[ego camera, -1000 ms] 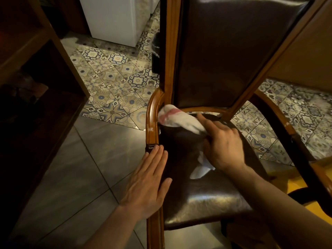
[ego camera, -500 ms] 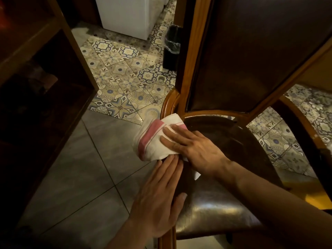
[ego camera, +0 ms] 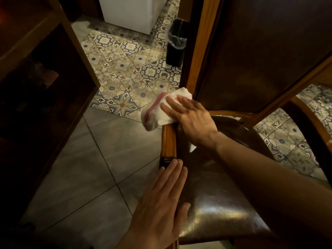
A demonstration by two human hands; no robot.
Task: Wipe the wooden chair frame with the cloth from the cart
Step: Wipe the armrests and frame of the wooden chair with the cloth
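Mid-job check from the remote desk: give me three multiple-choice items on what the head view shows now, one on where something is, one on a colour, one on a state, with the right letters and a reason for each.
1. Where is the cloth?
A. On the wooden side rail beside the backrest post
B. Lying on the floor tiles
C. Draped over the bin

2. What colour is the cloth's stripe?
A. Blue
B. Pink-red
C. Green

3. How is the left hand?
A. Gripping the cloth
B. Lying flat, fingers straight, on the seat's edge
C. Raised off the chair

Answers:
1 A: the right hand presses the cloth onto the chair frame next to the post.
2 B: a pink-red band runs across the white fabric.
3 B: its palm and fingers lie flat along the rail and the leather seat, holding nothing.
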